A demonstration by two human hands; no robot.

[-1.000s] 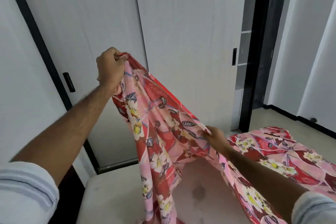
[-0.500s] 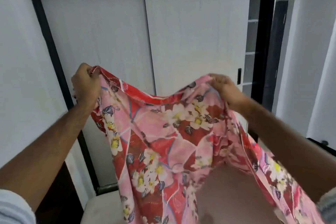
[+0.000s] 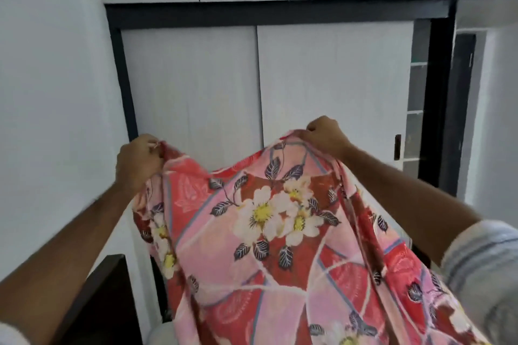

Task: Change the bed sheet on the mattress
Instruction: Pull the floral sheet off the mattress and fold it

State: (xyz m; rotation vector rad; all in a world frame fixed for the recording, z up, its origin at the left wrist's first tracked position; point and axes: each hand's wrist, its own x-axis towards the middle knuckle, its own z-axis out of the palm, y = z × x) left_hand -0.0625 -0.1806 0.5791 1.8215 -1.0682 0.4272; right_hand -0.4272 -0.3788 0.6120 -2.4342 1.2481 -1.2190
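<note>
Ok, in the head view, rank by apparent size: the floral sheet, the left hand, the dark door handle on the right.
1. Floral sheet, by far the largest.
2. Left hand; it is nearer the camera, so this is apparent size only.
3. Door handle, smallest.

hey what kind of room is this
Most likely a bedroom: a floral bed sheet held up by both hands, a sliding-door wardrobe behind it, and a dark bed frame at lower left.

White sliding wardrobe doors (image 3: 252,86), black-framed.
</note>
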